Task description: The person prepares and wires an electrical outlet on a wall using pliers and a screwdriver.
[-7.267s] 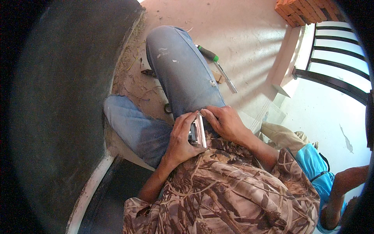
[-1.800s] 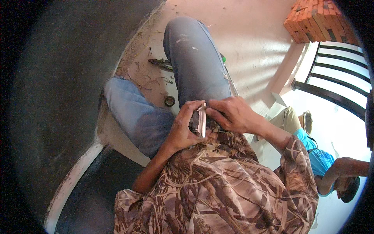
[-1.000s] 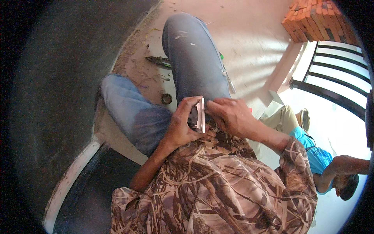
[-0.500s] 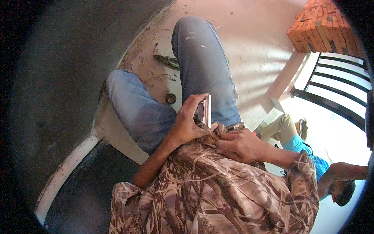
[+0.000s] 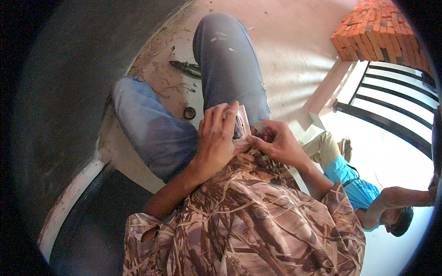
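Note:
Above my lap, my left hand grips a flat white rectangular plate by its edges, with the fingers bent over its far side. It is tilted and shows its narrow face, so its exact kind is unclear. My right hand is closed at the plate's right, its thumb tip touching the lower edge. Between its thumb and fingers is a small grey piece with red bits, mostly hidden by the fingers. Both hands are close together over the hem of my camouflage shirt.
Pliers with dark green handles lie on the floor left of my raised knee, and a roll of black tape lies nearer. Wire scraps surround them. Bricks are stacked at far right above a black railing. A person in blue sits at right.
My right hand has risen from the shirt to the plate, with the grey-and-red piece now showing in it. My left fingers have shifted over the plate, which has tilted. The view has shifted slightly.

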`<action>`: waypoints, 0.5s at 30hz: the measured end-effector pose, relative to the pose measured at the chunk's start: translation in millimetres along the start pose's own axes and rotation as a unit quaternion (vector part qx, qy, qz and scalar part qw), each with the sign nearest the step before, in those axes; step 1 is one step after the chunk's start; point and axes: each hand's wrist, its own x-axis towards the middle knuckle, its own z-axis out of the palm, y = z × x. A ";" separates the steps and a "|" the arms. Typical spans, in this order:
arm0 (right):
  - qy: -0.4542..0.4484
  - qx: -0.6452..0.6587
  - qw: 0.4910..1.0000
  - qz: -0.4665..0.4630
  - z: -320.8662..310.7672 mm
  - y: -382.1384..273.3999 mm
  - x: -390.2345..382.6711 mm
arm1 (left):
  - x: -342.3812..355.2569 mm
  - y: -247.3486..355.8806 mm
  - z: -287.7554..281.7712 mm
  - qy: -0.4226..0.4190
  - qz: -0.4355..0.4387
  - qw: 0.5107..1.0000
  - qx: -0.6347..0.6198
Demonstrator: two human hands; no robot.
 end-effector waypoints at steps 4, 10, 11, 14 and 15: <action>0.147 0.049 0.988 0.020 -5.5 5.3 21.5 | 2.1 2.3 0.9 -0.009 -0.008 1.000 0.019; 0.123 0.039 0.992 0.009 -19.1 1.2 21.1 | 4.0 0.1 -3.2 0.029 -0.006 1.000 0.003; 0.114 0.042 0.993 0.003 -17.0 2.9 22.2 | 4.5 -1.2 -6.2 0.040 0.003 0.999 0.004; 0.095 0.048 0.994 0.007 -16.4 -4.0 25.2 | 9.8 -1.6 -17.4 0.049 -0.010 0.999 -0.021; 0.097 0.042 0.994 0.002 -17.8 -4.0 26.8 | 11.7 -7.7 -21.3 0.062 -0.007 0.996 -0.056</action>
